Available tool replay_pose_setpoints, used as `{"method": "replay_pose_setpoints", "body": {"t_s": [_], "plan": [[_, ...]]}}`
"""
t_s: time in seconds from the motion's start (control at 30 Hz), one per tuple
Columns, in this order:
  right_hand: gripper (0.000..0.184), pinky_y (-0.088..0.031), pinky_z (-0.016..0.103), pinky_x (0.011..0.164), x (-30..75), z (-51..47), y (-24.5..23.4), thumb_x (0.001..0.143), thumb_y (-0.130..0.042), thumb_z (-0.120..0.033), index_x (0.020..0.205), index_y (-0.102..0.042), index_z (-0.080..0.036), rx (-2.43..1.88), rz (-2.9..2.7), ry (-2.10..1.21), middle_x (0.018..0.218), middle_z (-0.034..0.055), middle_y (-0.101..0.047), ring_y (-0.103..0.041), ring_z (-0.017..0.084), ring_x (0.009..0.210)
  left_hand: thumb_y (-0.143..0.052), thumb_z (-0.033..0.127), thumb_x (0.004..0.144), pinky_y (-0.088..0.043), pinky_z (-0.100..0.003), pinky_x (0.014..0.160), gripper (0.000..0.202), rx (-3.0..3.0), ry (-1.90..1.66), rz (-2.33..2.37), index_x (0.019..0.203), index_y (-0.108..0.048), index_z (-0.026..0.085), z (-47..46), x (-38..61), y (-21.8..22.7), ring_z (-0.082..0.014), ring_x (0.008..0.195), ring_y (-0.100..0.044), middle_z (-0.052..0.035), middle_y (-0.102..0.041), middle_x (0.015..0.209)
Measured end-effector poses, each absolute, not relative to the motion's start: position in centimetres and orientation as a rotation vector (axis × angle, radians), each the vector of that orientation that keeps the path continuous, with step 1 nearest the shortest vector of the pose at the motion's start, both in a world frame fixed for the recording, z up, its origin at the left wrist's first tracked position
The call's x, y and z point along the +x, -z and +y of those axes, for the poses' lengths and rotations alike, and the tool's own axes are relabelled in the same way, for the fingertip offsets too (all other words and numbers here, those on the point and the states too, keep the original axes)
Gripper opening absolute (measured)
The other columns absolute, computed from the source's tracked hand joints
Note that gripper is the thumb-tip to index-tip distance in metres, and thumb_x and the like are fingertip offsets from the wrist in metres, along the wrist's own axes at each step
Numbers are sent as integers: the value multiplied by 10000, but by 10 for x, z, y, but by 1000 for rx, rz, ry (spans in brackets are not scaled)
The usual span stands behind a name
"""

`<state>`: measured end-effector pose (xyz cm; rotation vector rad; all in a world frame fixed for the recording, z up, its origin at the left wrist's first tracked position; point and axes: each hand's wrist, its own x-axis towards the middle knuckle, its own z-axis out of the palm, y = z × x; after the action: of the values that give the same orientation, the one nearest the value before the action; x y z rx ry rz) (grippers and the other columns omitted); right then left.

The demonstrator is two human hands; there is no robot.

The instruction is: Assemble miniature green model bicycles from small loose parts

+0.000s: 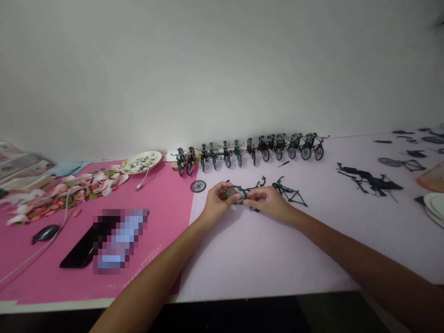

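Between both hands, just above the table, is a small spoked toy bicycle wheel (234, 191). My left hand (218, 202) is closed on its left side, the thumb lying across the spokes. At the right edge of the wheel, the fingers of my right hand (268, 203) are pinched together on it. Dark thin parts (258, 183) show behind my right hand, partly hidden by it. A dark green toy bicycle frame (289, 192) lies just right of that hand. Another loose wheel (198, 186) rests flat to the left.
Several small toy bicycles (239, 150) stand in a row along the wall, with a small screwdriver (283, 163) before them. Loose black parts (371, 179) lie at the right. On the pink side are a plate of small pieces (142, 162), petals (83, 187), a cable (64, 215) and phones (81, 252).
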<state>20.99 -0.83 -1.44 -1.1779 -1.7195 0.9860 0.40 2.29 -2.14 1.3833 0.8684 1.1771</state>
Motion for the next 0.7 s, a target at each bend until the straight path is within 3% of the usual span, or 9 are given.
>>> {"method": "replay_pose_setpoints", "body": {"t_s": [0.13,0.37,0.57,0.7], "plan": [[252,-493,295,630,209,-8,17,822,-784,-447,809,-791,-196,-1175,-1728,-995,757,27,-736,-635,176,688,-862,388,726,-549,-332,780,405,1469,-1166,892,975,-634,164,20,5,22,-181,808,-673,-60,-715,891],[251,-491,288,639,208,-7,19,784,-811,-436,799,-787,-186,-1167,-1690,-1013,780,32,-740,-636,175,702,-739,398,850,-489,-266,690,303,1760,-1119,1018,1035,-647,177,11,6,14,-151,760,-602,-30,-674,866],[251,-437,268,583,207,-11,20,812,-758,-411,729,-749,-175,-1173,-1747,-972,695,21,-685,-582,155,646,-832,417,749,-429,-238,592,463,1839,-1078,1064,1088,-613,191,2,7,7,-120,653,-541,9,-646,826],[185,-440,274,592,206,-13,21,808,-755,-351,726,-744,-185,-1167,-1816,-894,712,28,-691,-573,157,653,-821,445,763,-421,-237,577,437,1848,-1064,1059,1027,-587,187,0,9,8,-114,631,-531,15,-632,794]]}}
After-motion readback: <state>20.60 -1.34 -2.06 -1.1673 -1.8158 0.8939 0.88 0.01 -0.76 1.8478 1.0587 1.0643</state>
